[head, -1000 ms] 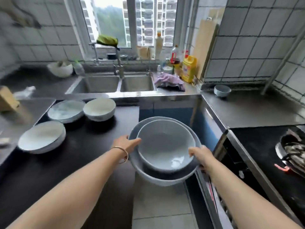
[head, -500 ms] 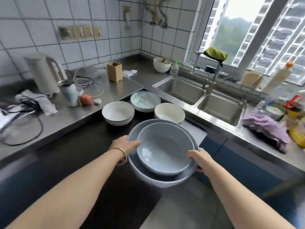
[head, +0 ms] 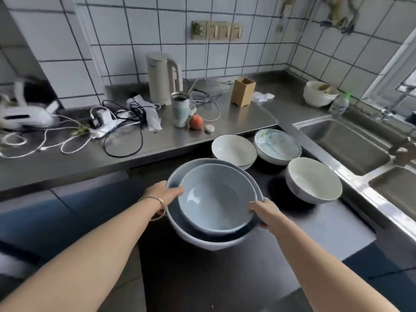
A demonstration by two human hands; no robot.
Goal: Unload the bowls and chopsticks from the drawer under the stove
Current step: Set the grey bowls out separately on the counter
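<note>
Swinging leftward since the earlier frames, the view has left the stove and most of the sink behind, and the nested blue bowls (head: pixel 216 199) now hang over the dark countertop (head: pixel 202 278) instead of the floor gap. Both hands grip the stack: the left hand (head: pixel 165 193), with a bangle at the wrist, clasps the rim at 9 o'clock, and the right hand (head: pixel 264 212) clasps it at about 4 o'clock, thumb over the inner bowl's edge. The smaller pale blue bowl sits inside a larger, darker one, tilted slightly toward the camera.

Three bowls already stand on the counter: a white bowl (head: pixel 234 149) at 12 o'clock from the stack, a patterned bowl (head: pixel 278 145) at 1 o'clock, and a cream bowl (head: pixel 314 179) at 2 to 3 o'clock, well clear of the right hand. Beyond them lie the steel sink (head: pixel 351 140) and, on the steel worktop at 11 o'clock, a kettle (head: pixel 163 77), a tumbler (head: pixel 181 111) and a peach (head: pixel 195 122).

My reading is that the set-down turns on the bare dark surface directly beneath and toward 6 o'clock; both hands are equally placed, so a straight lowering should serve. No chopsticks or drawer show here.
</note>
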